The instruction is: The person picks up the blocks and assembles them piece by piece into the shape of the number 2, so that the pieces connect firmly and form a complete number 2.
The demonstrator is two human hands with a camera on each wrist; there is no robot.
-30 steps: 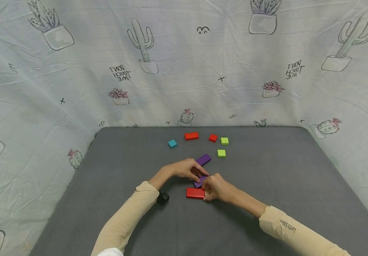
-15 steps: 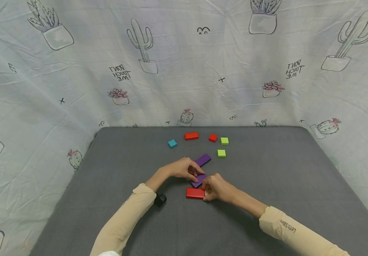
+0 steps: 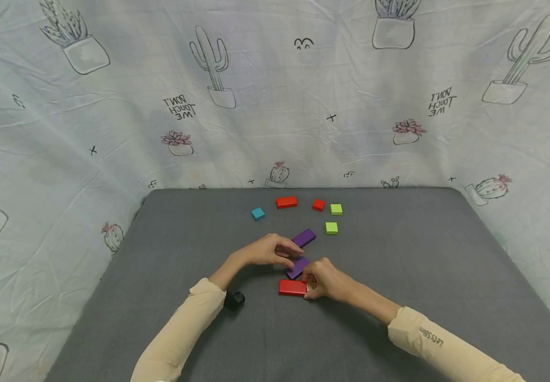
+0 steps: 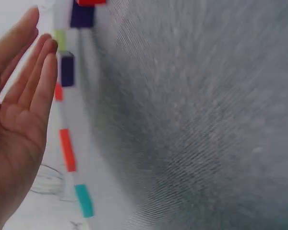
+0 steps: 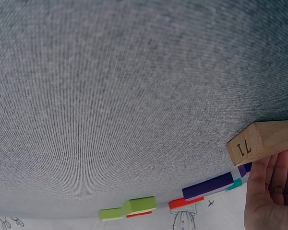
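Note:
My right hand point(image 3: 329, 281) pinches the right end of a red-topped wooden block point(image 3: 292, 287). In the right wrist view this wooden block point(image 5: 276, 139) shows bare wood and the number 71, and the right-hand fingers point(image 5: 278, 179) lie along its far side. Just behind it, a purple block point(image 3: 298, 268) lies slanted on the table. My left hand point(image 3: 270, 251) hovers at that block's left, its fingers spread from the thumb. In the left wrist view the left hand point(image 4: 21, 115) has long, straight fingers and nothing in its grasp.
Farther back lie a second purple block point(image 3: 304, 237), a long red block point(image 3: 286, 202), a small red block point(image 3: 318, 205), a blue block point(image 3: 258, 214) and two green blocks point(image 3: 331, 228). A patterned cloth point(image 3: 275, 95) hangs behind the grey table point(image 3: 399, 254).
My left hand has drawn the nearer purple block slightly left, let go of it and eased back to the left. The right hand and the red-topped block have stayed in place.

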